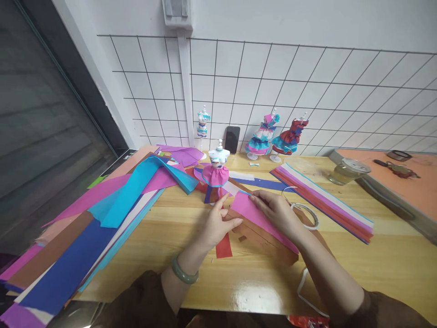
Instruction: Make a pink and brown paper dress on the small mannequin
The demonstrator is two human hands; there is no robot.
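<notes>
My right hand point(273, 207) pinches the upper edge of a pink crepe paper strip point(251, 210), where a narrow blue edge shows. The strip runs down under that hand toward the forearm, over a brown paper strip point(264, 239). Just left of the pink strip is my left hand point(216, 223), its thumb and index finger apart and nothing held between them. Beyond its fingertips stands a small white dress form point(219, 157) wearing a gathered pink paper skirt point(215, 175). A red paper strip point(224, 246) lies partly beneath the left hand.
Layered coloured paper strips point(85, 237) cover the table's left side. More strips point(324, 200) lie at the right, near a roll of white tape point(309, 216) and a glass jar point(348, 171). Several dressed forms point(262, 136) and a phone point(232, 140) stand by the tiled wall.
</notes>
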